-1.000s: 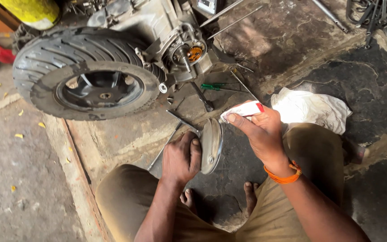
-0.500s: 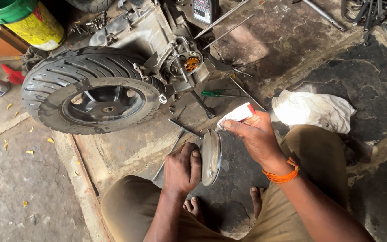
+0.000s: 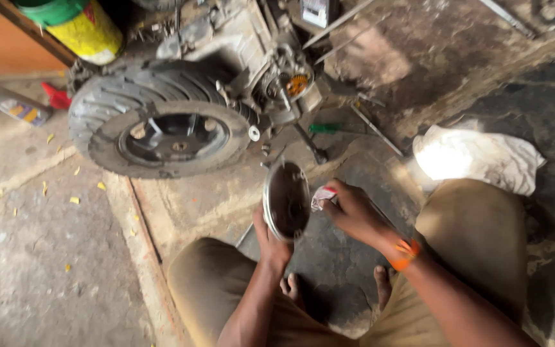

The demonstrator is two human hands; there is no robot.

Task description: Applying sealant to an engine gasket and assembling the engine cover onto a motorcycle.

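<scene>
At the centre of the frame the left hand (image 3: 270, 239) gripped the lower rim of a round metal cover (image 3: 286, 200), holding it on edge above the floor (image 3: 46, 257). The right hand (image 3: 352, 210), orange band at the wrist, pinched a small white rag (image 3: 322, 196) against the cover's right side. A scooter wheel (image 3: 162, 128) lay at upper left, a green screwdriver (image 3: 326, 128) beyond, and white cloth (image 3: 476, 156) at right.

Stained concrete floor (image 3: 52, 270), leaf bits scattered lower left; lying on it a scooter wheel (image 3: 162, 125) upper left, white cloth (image 3: 476, 157) right, green screwdriver (image 3: 329, 128) centre.
</scene>
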